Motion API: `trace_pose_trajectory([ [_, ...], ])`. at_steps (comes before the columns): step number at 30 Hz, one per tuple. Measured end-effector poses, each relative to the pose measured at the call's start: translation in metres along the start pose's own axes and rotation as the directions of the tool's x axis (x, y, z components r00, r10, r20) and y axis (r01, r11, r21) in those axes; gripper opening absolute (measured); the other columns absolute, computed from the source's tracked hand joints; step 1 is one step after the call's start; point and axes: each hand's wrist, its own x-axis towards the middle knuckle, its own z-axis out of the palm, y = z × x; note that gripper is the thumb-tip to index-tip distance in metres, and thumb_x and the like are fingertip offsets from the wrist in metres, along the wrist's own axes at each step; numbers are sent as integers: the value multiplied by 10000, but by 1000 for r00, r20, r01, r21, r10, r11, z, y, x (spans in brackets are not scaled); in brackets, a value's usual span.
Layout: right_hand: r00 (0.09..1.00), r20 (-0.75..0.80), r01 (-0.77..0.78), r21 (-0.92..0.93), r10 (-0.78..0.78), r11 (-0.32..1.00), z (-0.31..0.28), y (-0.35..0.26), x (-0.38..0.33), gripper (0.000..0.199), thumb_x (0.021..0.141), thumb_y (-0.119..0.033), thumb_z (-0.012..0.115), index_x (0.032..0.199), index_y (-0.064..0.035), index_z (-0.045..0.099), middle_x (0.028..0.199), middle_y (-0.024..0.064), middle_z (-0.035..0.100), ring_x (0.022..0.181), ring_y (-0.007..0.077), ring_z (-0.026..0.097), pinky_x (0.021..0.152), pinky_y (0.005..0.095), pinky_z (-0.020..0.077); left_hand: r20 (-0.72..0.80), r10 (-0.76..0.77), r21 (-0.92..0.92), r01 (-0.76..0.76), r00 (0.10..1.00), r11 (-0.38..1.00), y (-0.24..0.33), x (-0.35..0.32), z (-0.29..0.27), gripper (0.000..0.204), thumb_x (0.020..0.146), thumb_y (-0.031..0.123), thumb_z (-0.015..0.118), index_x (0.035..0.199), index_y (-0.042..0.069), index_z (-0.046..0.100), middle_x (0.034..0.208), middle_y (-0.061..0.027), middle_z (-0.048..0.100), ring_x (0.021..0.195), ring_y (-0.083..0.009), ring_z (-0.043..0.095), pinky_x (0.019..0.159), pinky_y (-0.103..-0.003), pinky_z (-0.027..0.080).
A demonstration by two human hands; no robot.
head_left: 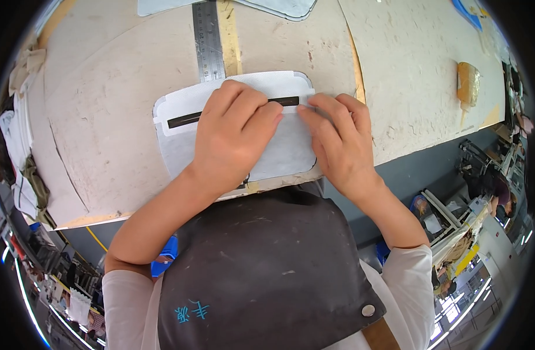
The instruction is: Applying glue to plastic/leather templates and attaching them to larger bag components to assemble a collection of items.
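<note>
Left grip [235, 125]: fingers curled over the dark slot [183, 120]; whether they pinch anything, I cannot tell.
Right grip [340, 134]: fingertips at the slot's right end, any pinch equally unclear.
Pale panel [288, 146]: flat under both, near the front edge of the worktop [104, 128].
Pressing: light, even fingertip pressure probably serves best (skewing seems the main risk).
Room: ruler [208, 46] meets the panel's far edge; worktop stretches away leftward and rightward.
</note>
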Motion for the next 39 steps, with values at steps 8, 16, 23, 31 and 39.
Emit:
trace_pose_trajectory([
  [8,999,21,-44,254,41,966,-6,-2,15,431,620,146,582,1033,27,623,1069,113,547,899,290,522,747,360,478,-4,-196,4,196,981,981,-6,-17,-26,232,616,19,763,812,24,638,782,-60,529,755,-246,490,635,-343,413],
  [16,999,51,-5,320,-12,948,-1,-3,16,423,610,166,556,1013,57,624,1027,132,546,850,289,533,709,352,490,24,-222,-64,223,975,973,-9,-16,-24,223,624,29,771,805,34,641,787,-49,533,766,-239,480,650,-341,402],
  [23,997,78,-12,363,-18,932,0,-2,16,448,592,163,542,1022,49,596,1040,146,526,893,319,509,746,380,469,32,-207,-62,209,978,976,-9,-12,-23,235,615,33,792,800,41,648,768,-39,531,752,-228,472,637,-328,392],
  [31,997,72,15,321,-40,947,0,-2,14,407,617,126,561,1012,41,612,1046,124,535,915,297,518,756,369,476,42,-206,-52,208,978,977,-9,-13,-22,215,613,40,785,763,50,631,764,-38,527,762,-231,476,654,-339,393],
  [39,984,79,152,86,-159,985,1,-9,13,359,678,-31,589,1027,54,603,1067,120,545,977,280,530,804,365,482,14,-222,-58,223,975,973,-9,-13,-21,201,621,30,771,749,50,617,765,-42,530,769,-236,477,670,-346,396],
])
